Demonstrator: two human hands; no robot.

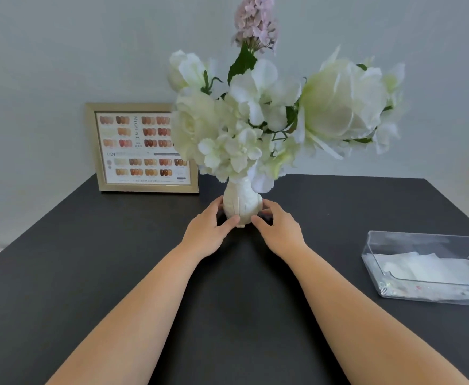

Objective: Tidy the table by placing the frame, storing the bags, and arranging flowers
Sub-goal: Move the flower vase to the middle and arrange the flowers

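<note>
Cupping the upright vase (242, 205) at mid-bench (89, 273), the left hand (207, 234) and right hand (279, 232) are gripping opposite sides equally near, flowers (255, 112) rising straight above, frame (141, 148) standing far left.

From my seat, the only print I can make out is on the colour-swatch chart inside the gold-edged rectangular picture frame (142, 148) standing against the wall. A vertical heading down its middle seems to read "MIGEEN C", though I am unsure of the letters. Lower left on the same chart I read "024". The smaller lines are too blurred.
</note>
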